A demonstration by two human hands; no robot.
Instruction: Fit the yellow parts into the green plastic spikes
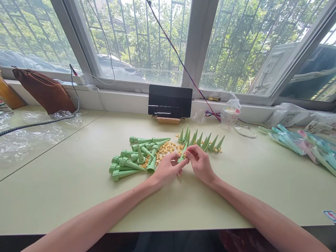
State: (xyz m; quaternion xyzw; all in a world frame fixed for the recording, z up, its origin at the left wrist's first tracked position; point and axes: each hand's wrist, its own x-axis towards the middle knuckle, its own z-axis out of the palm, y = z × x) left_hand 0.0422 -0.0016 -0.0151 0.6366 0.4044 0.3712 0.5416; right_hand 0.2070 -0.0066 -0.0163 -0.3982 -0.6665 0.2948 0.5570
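My left hand [168, 168] is closed around the base of a green plastic watering spike [182, 154], whose tip points up. Against the side of that spike, my right hand [201, 163] pinches a small yellow plug [185, 156], partly hidden by the fingertips. Left of my hands lies a heap of green spikes [128, 163], most on their sides with ribbed caps. Loose yellow plugs [166, 149] are scattered between the heap and my left hand. Beyond my right hand, several green spikes [205, 142] stand upright in a cluster, with yellow plugs showing near their bases.
A dark tablet [170, 100] leans on a cardboard stand [168, 121] at the back. To its right are a bagged cup [231, 112] and a coiled cable [245, 131]. Plastic-wrapped packets [301, 141] lie far right. A brown pouch [44, 90] and clear wrap [34, 134] occupy the left.
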